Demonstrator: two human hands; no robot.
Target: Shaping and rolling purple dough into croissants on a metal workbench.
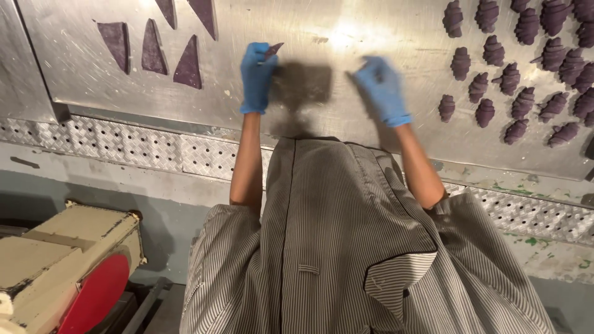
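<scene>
Flat purple dough triangles lie at the left of the steel table. Beside them the left hand, in a blue glove, pinches a small purple dough piece at its fingertips just above the surface. The right hand, also gloved, is blurred; its grip cannot be told. Rolled purple croissants sit in rows at the far right.
</scene>
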